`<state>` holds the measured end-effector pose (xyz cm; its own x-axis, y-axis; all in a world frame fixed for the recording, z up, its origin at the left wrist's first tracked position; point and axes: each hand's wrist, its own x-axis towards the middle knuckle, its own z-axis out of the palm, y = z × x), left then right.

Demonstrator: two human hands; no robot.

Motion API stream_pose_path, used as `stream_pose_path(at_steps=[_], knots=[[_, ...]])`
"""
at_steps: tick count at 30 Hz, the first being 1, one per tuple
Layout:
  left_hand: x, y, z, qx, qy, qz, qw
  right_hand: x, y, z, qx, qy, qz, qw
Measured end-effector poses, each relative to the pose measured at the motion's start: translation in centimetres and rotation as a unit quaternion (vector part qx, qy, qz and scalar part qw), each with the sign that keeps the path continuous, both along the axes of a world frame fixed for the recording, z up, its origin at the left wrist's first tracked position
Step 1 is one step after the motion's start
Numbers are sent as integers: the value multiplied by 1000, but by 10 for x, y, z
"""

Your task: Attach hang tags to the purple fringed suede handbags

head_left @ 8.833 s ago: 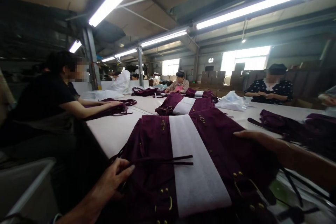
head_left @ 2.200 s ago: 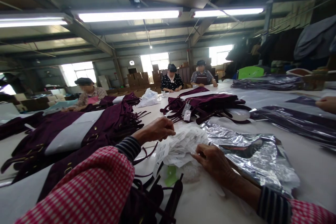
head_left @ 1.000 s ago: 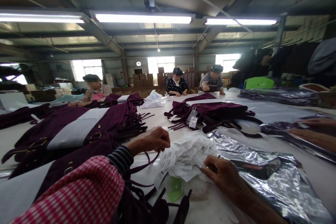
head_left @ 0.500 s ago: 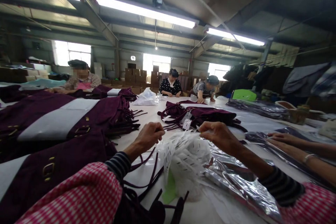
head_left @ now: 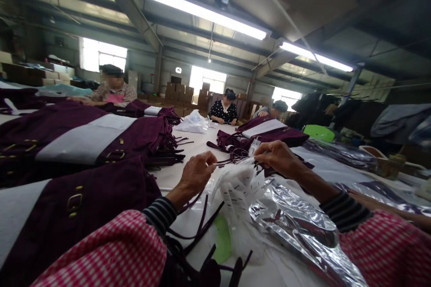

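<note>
My left hand (head_left: 197,172) is closed in a pinch on a thin pale string (head_left: 232,160). The string runs across toward my right hand (head_left: 281,158), whose thumb and fingers also pinch its end. Just below both hands lies a crumpled clear plastic bag (head_left: 232,197) with white printed labels inside. A light green piece (head_left: 222,237) shows through its lower part. Beyond my hands is a stack of purple fabric bags (head_left: 276,136) with a white band across it and dangling straps. Exactly what lies between my right fingertips is partly hidden.
More banded purple bags (head_left: 111,184) are piled on the left, straps hanging toward the middle. Shiny clear plastic packaging (head_left: 299,228) lies on the right, beside a co-worker's forearm (head_left: 387,208). Several people sit across the white table (head_left: 202,141). A bright green chair back (head_left: 319,132) stands farther right.
The view has tilted and shifted. Both hands stay pinched close above the plastic bag. The person at the far right leans behind the purple stack, which now sits higher.
</note>
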<state>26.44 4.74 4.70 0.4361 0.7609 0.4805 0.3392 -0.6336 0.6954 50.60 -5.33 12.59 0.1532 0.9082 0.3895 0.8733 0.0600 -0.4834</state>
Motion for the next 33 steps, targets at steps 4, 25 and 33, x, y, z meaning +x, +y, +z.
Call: stream_pose_path(at_steps=[4,25,33], knots=[[-1,-23,28,74,35,21,996,-3,0,5,2,-17,-12,1000],[11,-57,26,228,311,48,921,-13,-10,1,27,28,-31,999],[51,-89,8,141,290,-44,946,-19,2,5,31,30,-19,999]])
